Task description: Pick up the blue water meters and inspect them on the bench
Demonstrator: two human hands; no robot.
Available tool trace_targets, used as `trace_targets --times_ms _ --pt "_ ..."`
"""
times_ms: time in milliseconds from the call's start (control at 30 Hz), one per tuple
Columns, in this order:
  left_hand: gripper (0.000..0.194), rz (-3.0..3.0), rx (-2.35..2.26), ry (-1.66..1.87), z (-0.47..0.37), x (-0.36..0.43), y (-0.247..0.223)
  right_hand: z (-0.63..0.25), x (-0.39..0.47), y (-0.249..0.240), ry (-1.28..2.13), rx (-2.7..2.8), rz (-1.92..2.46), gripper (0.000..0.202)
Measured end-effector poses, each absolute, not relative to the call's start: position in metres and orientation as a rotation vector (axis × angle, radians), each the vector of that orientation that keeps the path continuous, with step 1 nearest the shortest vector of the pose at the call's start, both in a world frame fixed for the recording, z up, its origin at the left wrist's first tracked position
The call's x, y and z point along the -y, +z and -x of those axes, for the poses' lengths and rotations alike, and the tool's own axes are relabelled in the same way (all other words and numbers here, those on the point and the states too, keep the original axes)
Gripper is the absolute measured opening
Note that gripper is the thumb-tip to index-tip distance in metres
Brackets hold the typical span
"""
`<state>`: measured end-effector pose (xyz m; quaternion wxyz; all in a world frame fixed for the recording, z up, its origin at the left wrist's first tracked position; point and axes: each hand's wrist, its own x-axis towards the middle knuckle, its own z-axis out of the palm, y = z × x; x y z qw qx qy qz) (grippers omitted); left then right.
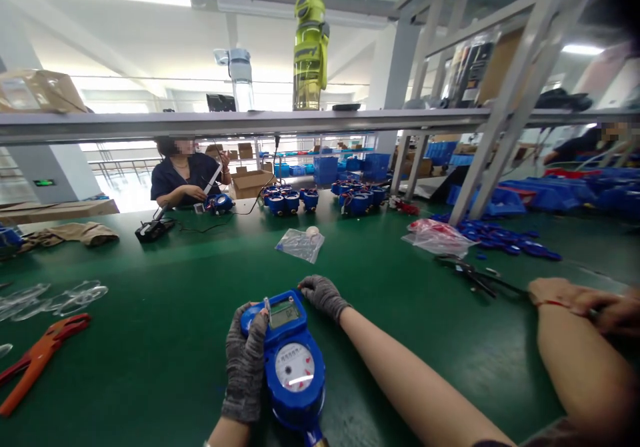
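Observation:
A blue water meter [295, 367] with a round dial and a raised display box [284, 314] lies in front of me, tilted toward the left. My left hand [245, 360], in a grey fingerless glove, grips the box along its left side. Near its thumb stands a small clear piece [267, 308] at the display's edge. My right hand [323, 296], gloved alike, is by the box's upper right corner with fingers curled together. Whatever lies between those fingertips is hidden. Beyond them is a clear plastic bag [301, 244] on the green table.
Orange-handled cutters [40, 360] and clear rings [80, 297] lie left. At right are black pliers [473, 275], blue parts [520, 237] and a co-worker's arms [575, 340]. More meters [283, 200] stand behind; another person [185, 174] sits opposite. A shelf [270, 122] spans above.

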<state>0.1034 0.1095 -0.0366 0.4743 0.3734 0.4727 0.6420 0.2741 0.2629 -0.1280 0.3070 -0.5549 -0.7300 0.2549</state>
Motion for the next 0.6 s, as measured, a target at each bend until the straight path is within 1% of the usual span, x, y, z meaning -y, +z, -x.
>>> trace_targets --times_ms 100,367,500,600 --pt "0.053 -0.896 -1.171 1.566 -0.104 -0.110 -0.035 -0.271 -0.261 -0.122 0.612 1.983 1.509 0.021" --pt "0.048 -0.928 -1.156 1.564 -0.104 -0.111 -0.035 -0.273 -0.252 -0.116 0.508 1.997 1.662 0.021" --pt "0.050 -0.903 -1.136 1.567 -0.106 -0.110 -0.033 -0.287 -0.231 -0.118 0.463 2.026 1.648 0.020" --pt "0.047 -0.918 -1.146 1.571 -0.105 -0.109 -0.033 -0.292 -0.224 -0.120 0.482 2.019 1.631 0.019"
